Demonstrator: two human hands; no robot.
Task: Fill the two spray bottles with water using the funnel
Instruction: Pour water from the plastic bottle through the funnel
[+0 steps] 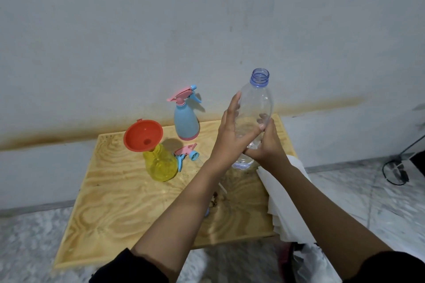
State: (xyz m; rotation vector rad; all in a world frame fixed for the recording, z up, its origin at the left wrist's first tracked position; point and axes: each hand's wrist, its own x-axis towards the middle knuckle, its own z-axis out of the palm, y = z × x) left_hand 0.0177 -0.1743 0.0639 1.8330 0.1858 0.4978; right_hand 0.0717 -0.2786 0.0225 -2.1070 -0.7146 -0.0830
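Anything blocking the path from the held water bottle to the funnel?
Nothing visible. The clear water bottle is uncapped, and the orange funnel sits open in the yellow spray bottle; the detached spray head lies low beside it.

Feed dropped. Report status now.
Left hand, right hand grip uncapped bottle. Funnel seated in yellow sprayer, blue sprayer capped. Nothing blocks funnel.
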